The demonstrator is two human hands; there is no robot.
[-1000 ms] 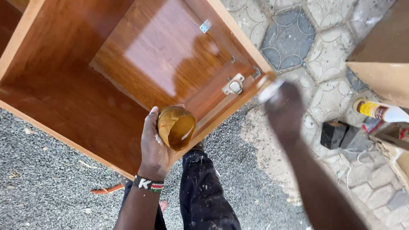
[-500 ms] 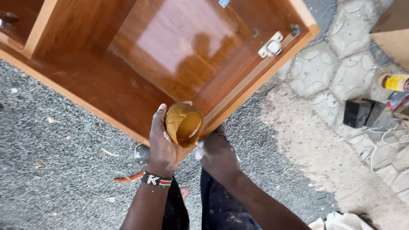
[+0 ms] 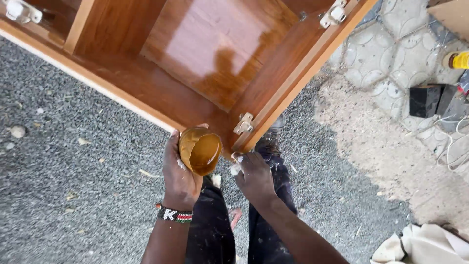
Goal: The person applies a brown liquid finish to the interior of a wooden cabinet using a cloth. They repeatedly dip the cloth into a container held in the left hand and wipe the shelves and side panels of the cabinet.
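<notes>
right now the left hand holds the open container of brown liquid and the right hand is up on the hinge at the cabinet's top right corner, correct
Not quite. The head view shows the left hand holding the open container of brown liquid, but the right hand is down at the cabinet's near corner, just below the lower hinge, with something pale at its fingertips.

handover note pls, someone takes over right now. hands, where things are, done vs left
Left hand: grip shut on a small cup of amber liquid, tilted, beside the cabinet's front edge.
Right hand: fingers closed on a small white wad, just under the corner by the lower hinge.
Wooden cabinet: lies open side up on gravel.
Done: inner panel looks glossy.
Left: cannot tell which surfaces remain uncoated.
</notes>
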